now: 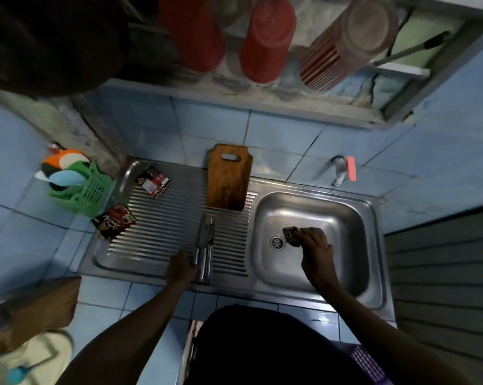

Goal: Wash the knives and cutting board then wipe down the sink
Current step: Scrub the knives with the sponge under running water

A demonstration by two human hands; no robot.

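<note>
Hands at work: right hand clutches a dark cloth beside the sink drain; left hand grips knives on the drainboard.

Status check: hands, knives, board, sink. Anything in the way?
Left hand on knives on drainboard. Right hand holds cloth in sink basin, beside drain. Cutting board against wall. Nothing blocking.

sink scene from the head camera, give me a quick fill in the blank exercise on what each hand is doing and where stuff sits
1. The right hand presses a dark crumpled cloth beside the round metal ____ in the steel sink basin.
2. The left hand rests by the steel knives on the ridged ____.
3. The brown wooden cutting board leans against the blue tiled ____.

Missing words: drain; drainboard; wall
</note>
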